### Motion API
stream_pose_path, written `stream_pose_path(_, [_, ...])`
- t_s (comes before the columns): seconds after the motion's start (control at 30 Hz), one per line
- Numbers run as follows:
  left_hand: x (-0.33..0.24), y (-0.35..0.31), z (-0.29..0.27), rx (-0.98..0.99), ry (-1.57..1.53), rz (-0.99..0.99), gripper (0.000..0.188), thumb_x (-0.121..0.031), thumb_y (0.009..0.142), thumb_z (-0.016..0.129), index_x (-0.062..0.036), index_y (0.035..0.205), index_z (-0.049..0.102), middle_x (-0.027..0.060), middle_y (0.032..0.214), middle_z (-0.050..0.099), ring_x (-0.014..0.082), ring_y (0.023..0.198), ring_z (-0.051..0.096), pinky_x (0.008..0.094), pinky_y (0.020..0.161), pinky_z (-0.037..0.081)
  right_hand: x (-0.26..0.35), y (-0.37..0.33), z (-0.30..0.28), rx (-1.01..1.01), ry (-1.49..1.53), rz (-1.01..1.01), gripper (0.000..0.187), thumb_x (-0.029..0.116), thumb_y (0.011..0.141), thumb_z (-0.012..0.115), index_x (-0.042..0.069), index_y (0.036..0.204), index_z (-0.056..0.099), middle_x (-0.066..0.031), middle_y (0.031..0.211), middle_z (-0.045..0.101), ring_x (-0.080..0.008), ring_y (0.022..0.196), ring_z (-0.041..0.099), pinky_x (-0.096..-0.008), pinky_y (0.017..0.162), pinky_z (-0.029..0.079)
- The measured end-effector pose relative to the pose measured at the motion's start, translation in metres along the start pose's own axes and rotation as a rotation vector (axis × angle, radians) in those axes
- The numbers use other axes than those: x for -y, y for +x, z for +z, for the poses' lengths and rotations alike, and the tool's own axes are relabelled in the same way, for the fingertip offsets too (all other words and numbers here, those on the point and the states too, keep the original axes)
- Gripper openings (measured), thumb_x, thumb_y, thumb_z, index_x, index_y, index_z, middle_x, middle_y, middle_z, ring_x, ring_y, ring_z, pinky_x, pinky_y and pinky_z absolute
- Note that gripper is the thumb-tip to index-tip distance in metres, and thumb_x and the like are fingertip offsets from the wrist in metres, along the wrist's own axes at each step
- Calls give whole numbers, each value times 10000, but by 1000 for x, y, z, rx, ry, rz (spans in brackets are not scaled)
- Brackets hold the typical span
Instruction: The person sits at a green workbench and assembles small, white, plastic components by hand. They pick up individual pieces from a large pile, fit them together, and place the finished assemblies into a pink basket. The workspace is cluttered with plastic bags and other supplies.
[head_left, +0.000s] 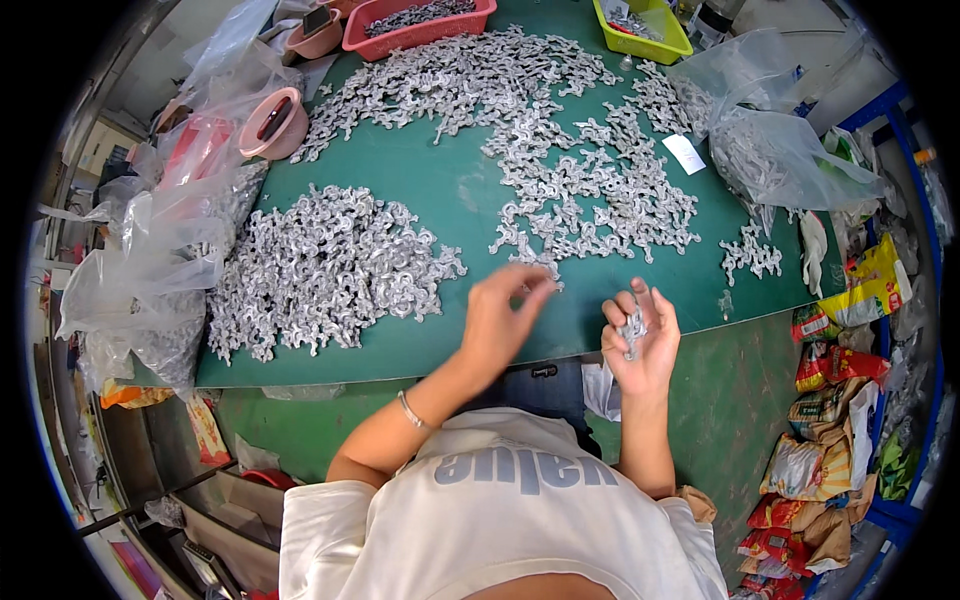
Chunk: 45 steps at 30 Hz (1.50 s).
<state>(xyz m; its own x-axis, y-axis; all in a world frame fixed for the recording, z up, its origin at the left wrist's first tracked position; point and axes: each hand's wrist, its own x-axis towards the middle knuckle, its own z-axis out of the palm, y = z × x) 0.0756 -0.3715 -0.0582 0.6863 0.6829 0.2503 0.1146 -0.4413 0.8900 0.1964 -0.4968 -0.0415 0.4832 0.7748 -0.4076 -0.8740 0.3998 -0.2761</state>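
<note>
My left hand [493, 318] hovers over the front of the green table, thumb and fingers curled together in a pinch. Whatever may be between its fingertips is too small to make out. Just beyond those fingers lie a few loose silver-grey metal castings [540, 262], small, curved and branched. To the right, my right hand [650, 362] is held palm up near the table edge, its fingers bent around a small grey metal casting [632, 331]. A large heap of such castings [325, 268] sits left of my left hand. More castings [600, 190] are spread out beyond both hands.
Pink basket [415, 32] and yellow-green basket [648, 38] stand at the far edge. Plastic bags of parts [150, 290] line the left; another bag [750, 150] is far right. A pink cup [275, 125] and white paper slip [684, 154] lie on the green table [450, 350].
</note>
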Motion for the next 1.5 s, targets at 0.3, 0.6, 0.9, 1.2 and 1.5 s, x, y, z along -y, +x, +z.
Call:
stream_pose_path(0.3, [36,18,21,69,596,64,356,-164,626,720,-55,925,560,79,949,481,262,910,438,357,718,328,1,17,-28,-25,-255,-14,113,148,856,520,46,904,514,-13,619,429,-117,559,451,-193,386,340])
stream_pose_path(0.6, [37,15,15,26,444,71,184,-121,674,682,-58,789,553,76,873,498,249,841,468,347,693,326,-7,22,-29,12,-787,-172,147,122,831,560,-1,910,549,-21,580,474,-103,447,471,-181,347,291])
stream_pose_path(0.9, [48,49,37,11,612,51,155,-162,662,677,-44,695,581,95,761,539,253,787,495,364,664,342,-6,19,-23,5,-763,-145,147,109,842,538,-19,914,539,-29,592,472,-107,455,472,-186,341,280])
stream_pose_path(1.2, [32,39,17,-208,110,159,135,-70,691,654,2,777,579,132,727,576,284,674,558,357,597,444,-15,22,-26,19,-629,-38,143,106,856,499,-20,923,511,-38,601,434,-130,443,421,-210,328,284])
stream_pose_path(1.5, [12,13,-69,-307,88,12,136,-62,692,686,1,798,631,104,694,612,171,612,592,262,567,468,-24,25,-32,35,-486,66,122,104,857,492,-1,918,497,-43,603,435,-139,442,420,-218,314,301])
